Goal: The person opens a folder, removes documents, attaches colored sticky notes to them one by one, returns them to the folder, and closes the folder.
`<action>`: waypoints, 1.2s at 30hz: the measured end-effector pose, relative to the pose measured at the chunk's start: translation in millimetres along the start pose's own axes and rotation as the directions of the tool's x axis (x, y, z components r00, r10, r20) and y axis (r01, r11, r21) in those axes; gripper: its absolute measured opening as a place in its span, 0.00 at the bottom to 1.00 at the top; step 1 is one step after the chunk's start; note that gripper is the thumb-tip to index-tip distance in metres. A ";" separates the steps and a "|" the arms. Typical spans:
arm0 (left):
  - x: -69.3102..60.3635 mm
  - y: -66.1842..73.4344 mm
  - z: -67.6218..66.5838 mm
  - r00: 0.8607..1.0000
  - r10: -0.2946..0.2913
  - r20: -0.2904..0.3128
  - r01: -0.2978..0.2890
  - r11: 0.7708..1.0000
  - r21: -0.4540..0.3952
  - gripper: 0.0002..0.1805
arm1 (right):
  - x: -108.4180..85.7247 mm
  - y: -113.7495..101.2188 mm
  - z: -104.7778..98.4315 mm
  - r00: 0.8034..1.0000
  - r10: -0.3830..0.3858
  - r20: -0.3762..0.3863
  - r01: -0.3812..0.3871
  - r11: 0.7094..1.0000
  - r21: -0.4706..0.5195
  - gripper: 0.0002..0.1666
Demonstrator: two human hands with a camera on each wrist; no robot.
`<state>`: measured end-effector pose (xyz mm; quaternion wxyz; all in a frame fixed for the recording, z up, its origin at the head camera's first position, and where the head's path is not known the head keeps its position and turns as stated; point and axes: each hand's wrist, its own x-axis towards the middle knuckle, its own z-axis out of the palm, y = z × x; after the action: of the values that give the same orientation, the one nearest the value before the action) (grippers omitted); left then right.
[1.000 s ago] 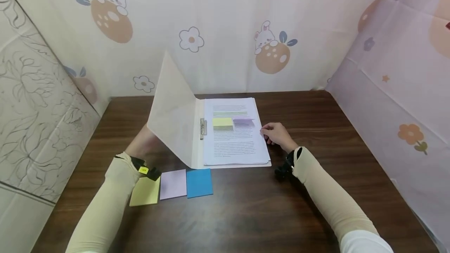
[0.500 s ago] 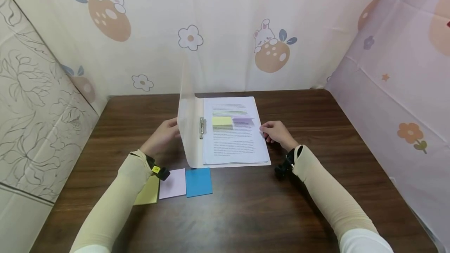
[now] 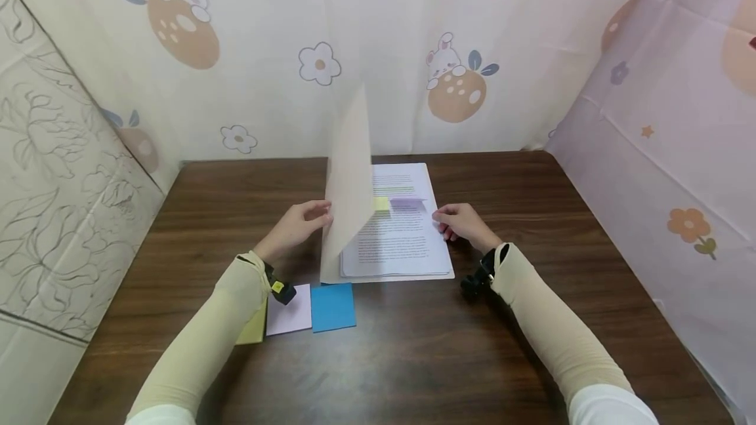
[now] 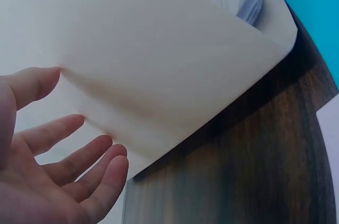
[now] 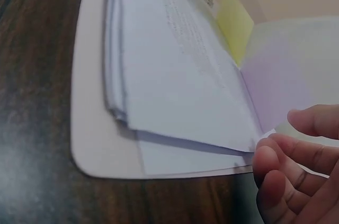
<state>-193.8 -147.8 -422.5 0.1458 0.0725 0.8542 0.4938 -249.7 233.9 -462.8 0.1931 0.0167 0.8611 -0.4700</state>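
Observation:
A cream file folder stands partly open, its cover point(image 3: 348, 182) raised and leaning right over a stack of printed paper point(image 3: 401, 244). My left hand point(image 3: 298, 225) touches the cover's outer face with its fingertips; in the left wrist view the thumb and fingers are spread against it. At the stack's right edge is my right hand point(image 3: 463, 223), fingers loosely bent, fingertips at the page edge. The right wrist view shows a gap between its thumb and index finger. On the top page are a yellow sticky note point(image 3: 381, 204), partly hidden by the cover, and a purple sticky note point(image 3: 407, 203).
In front of the folder lie yellow point(image 3: 252, 328), purple point(image 3: 295, 313) and blue point(image 3: 333, 307) sticky note pads in a row. My left forearm covers part of the yellow pad. Patterned cloth point(image 3: 378, 51) hangs behind the brown table point(image 3: 413, 359).
The cover has swung from leaning left, through upright, to leaning right over the pages. My left hand has moved right with it. My right hand has barely shifted.

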 end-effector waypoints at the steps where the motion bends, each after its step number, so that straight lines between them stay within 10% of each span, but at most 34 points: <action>1: 1.0 -0.1 1.6 1.000 0.008 0.000 -0.008 1.000 0.018 0.30 | 0.0 -0.5 -0.1 1.000 -0.001 -0.002 0.001 1.000 0.006 0.19; 25: 23.6 -15.7 28.7 0.993 0.047 -0.109 -0.015 0.960 0.280 0.19 | -2.4 -13.7 -2.0 0.997 -0.011 -0.080 0.020 0.993 0.117 0.36; 36: 29.5 -10.0 44.3 0.992 0.010 -0.123 0.036 0.932 0.360 0.19 | -2.4 -8.3 5.0 0.995 -0.037 -0.088 0.022 0.986 -0.168 0.28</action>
<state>-207.3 -108.5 -457.2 0.0804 0.0619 0.9382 0.3309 -247.6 225.6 -457.7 0.1473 0.0090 0.9055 -0.3979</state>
